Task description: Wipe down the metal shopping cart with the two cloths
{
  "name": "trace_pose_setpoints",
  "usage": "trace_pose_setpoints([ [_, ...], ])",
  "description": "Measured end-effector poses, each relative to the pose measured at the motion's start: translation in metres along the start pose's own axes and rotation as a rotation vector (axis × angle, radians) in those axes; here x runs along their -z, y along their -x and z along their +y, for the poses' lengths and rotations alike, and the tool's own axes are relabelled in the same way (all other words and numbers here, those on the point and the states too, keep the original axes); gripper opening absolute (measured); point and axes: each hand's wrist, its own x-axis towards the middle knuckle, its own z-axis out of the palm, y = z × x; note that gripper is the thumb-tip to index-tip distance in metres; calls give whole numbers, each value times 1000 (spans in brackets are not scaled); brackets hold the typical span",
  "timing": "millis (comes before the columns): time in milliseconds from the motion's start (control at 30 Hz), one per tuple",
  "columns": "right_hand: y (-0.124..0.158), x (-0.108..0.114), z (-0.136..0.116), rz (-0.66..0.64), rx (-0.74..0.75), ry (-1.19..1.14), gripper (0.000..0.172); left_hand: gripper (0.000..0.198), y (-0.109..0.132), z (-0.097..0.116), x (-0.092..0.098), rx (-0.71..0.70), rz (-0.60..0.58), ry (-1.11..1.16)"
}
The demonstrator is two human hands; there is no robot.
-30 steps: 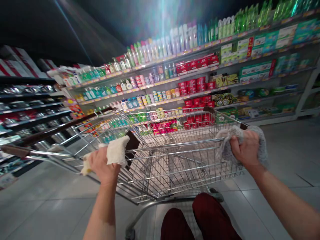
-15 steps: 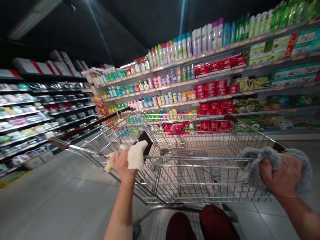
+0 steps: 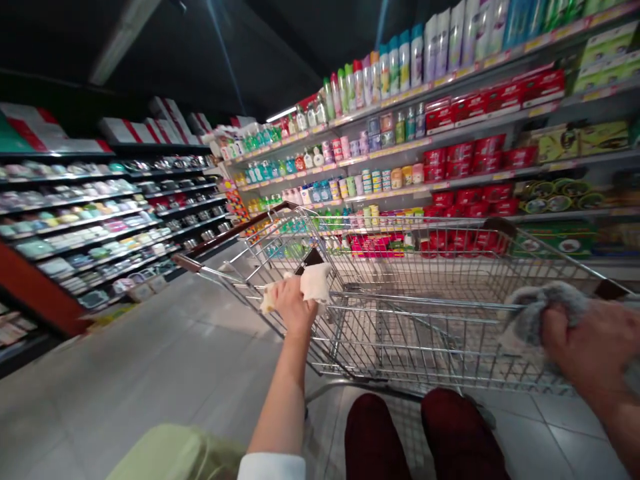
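Note:
My left hand (image 3: 295,305) is closed on a cream-white cloth (image 3: 316,283) at the near rim of a metal shopping cart (image 3: 400,301), left of centre. Just beyond the fingers is a dark flat piece (image 3: 311,259) on the cart. At the right edge of the picture, my right hand (image 3: 587,337) is closed on a fluffy grey cloth (image 3: 535,310) at the same rim, its fingers partly blurred. No goods show inside the wire basket.
Shelves of bottles, cans and red packs (image 3: 463,160) stand beyond the cart. Dark racks of dishes and pots (image 3: 100,213) line the left. Dark red clothed knees (image 3: 375,437) are below the cart; light green fabric (image 3: 175,453) is at lower left.
The view has swung left, so cart, shelves and both hands sit further right. A white sleeve and green fabric have come into view. Both cloths are still held.

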Motion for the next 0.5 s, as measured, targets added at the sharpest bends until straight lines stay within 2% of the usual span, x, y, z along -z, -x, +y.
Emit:
trace_pose_setpoints([
  [33, 4, 1, -15, -62, 122, -17, 27, 23, 1, 8, -1, -13, -16, 3],
  [100, 11, 3, -47, -125, 212, -5, 28, 20, 3, 28, -1, -42, -55, 5],
  [200, 24, 5, -96, -127, 250, 67, 29, 19, 10, 65, -3, -61, -75, 3],
  [333, 41, 6, -160, -157, 482, 81, 25, 18, 20, 111, -7, -94, -108, 37],
  [400, 46, 5, -184, -189, 556, 47, 23, 18, 24, 125, -9, -100, -143, 40],
  [500, 47, 6, -199, -276, 643, -10, 19, 20, 25, 128, -8, -141, -196, 41],
])
